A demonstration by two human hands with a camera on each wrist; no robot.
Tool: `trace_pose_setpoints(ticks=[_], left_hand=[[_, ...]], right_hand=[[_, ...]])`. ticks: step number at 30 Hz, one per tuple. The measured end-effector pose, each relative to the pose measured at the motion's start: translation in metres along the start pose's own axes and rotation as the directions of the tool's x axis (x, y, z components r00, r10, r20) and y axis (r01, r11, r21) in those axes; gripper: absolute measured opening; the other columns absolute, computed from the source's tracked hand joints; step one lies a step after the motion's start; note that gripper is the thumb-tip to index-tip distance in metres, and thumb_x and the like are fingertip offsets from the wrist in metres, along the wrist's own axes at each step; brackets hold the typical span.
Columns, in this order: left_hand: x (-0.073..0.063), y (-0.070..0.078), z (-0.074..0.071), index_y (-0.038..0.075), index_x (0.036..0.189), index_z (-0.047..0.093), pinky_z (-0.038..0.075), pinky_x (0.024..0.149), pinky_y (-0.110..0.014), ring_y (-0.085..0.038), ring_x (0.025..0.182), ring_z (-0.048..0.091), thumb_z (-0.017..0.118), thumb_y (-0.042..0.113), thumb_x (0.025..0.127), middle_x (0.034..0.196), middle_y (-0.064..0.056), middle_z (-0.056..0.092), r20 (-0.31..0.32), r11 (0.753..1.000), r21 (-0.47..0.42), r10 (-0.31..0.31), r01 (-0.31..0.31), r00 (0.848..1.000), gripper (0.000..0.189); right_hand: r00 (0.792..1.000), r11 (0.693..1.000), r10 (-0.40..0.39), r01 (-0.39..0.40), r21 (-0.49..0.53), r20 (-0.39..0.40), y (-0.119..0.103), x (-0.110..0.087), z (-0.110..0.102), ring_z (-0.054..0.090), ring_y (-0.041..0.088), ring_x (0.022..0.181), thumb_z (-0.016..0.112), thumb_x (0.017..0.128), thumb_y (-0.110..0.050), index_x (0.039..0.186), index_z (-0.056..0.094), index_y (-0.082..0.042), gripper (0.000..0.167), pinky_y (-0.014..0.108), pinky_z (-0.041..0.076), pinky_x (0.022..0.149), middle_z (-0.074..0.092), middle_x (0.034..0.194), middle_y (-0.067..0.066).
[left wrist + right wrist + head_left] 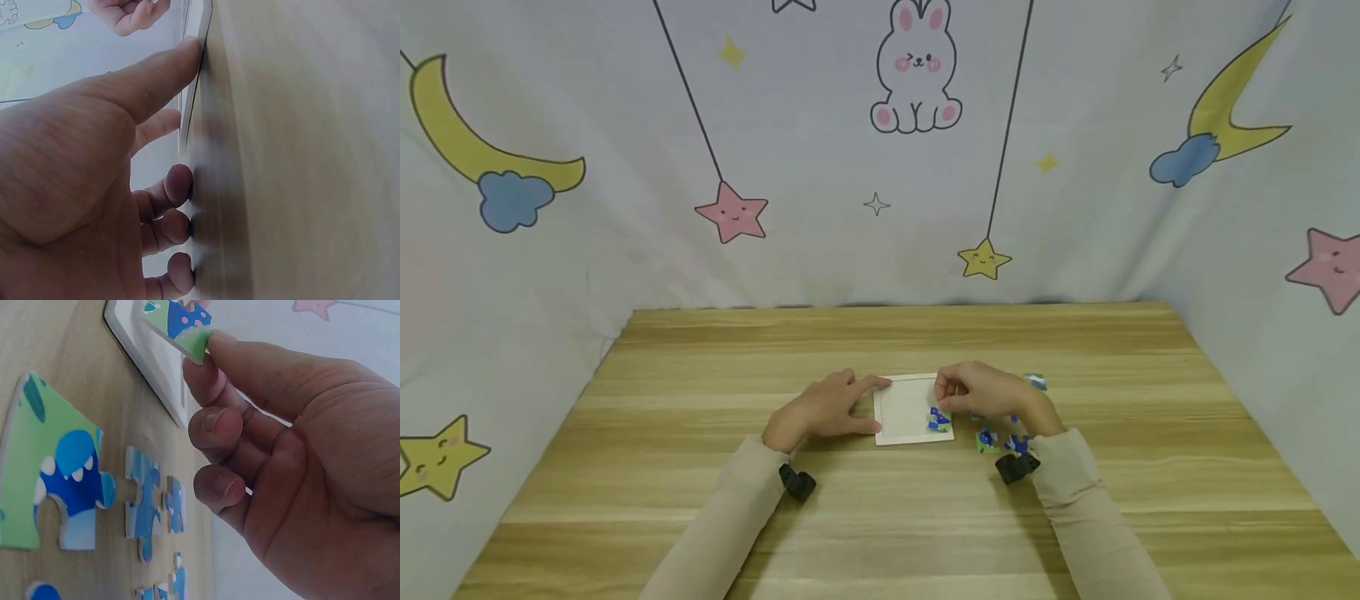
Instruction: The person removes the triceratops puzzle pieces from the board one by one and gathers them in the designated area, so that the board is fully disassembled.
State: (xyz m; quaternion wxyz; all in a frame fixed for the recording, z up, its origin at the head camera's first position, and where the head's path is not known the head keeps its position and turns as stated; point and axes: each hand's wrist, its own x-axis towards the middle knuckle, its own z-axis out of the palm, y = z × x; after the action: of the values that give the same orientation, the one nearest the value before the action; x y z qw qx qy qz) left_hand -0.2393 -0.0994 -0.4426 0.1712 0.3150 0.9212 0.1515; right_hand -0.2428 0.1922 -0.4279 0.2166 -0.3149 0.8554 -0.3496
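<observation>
A shallow white puzzle tray (901, 408) lies on the table between the two hands. The left hand (831, 406) touches its left side, thumb at the near corner and index finger at the far one, both extended. In the left wrist view the other fingertips (179, 226) rest on the tabletop. Over the tray's near right corner the right hand (981, 390) pinches a puzzle piece (187, 325) between thumb and index finger. Blue with pink dots and a green edge, this piece is tilted in the right wrist view. The hand's remaining fingers are curled, holding nothing.
Loose puzzle pieces lie right of the tray, partly under the right hand: a green and blue one with a toothed mouth (78, 469), a blue one (144, 497) and several others. One piece (1035, 381) sits farther back. A printed cloth (820, 250) hangs behind the wooden table (880, 517).
</observation>
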Motion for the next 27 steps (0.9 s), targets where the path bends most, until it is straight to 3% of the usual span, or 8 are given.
trace_pose_setpoints(ticks=[11,19,27], left_hand=[[0.001,-0.002,0.0,0.022,0.151,0.042,0.031,0.064,-0.032,-0.018,0.073,0.037,0.068,0.046,0.094,0.089,-0.003,0.043,-0.005,0.999,-0.002,0.037,-0.037,0.999,0.068],[0.0,-0.001,-0.001,0.023,0.152,0.041,0.031,0.065,-0.033,-0.018,0.075,0.037,0.067,0.048,0.094,0.09,-0.003,0.044,0.009,0.999,-0.022,0.025,-0.025,1.0,0.068],[-0.001,-0.001,-0.002,0.022,0.152,0.041,0.033,0.066,-0.033,-0.019,0.076,0.038,0.067,0.048,0.094,0.092,-0.004,0.044,0.012,1.0,-0.024,0.021,-0.021,1.0,0.069]], right_hand=[[1.0,0.999,0.002,-0.003,0.036,0.02,0.009,-0.019,-0.017,0.054,0.013,0.073,0.063,0.099,-0.009,0.093,0.065,-0.005,0.007,0.028,0.048,0.068,0.062,0.084,0.001],[0.995,0.992,0.097,-0.098,0.082,0.019,0.02,-0.038,-0.031,0.049,0.013,0.066,0.064,0.098,-0.011,0.093,0.066,-0.004,0.009,0.027,0.044,0.06,0.06,0.083,0.004],[0.989,0.978,0.141,-0.146,0.15,0.05,0.027,-0.061,-0.047,0.051,0.015,0.07,0.063,0.098,-0.009,0.094,0.063,0.0,0.01,0.029,0.045,0.064,0.061,0.083,0.007]])
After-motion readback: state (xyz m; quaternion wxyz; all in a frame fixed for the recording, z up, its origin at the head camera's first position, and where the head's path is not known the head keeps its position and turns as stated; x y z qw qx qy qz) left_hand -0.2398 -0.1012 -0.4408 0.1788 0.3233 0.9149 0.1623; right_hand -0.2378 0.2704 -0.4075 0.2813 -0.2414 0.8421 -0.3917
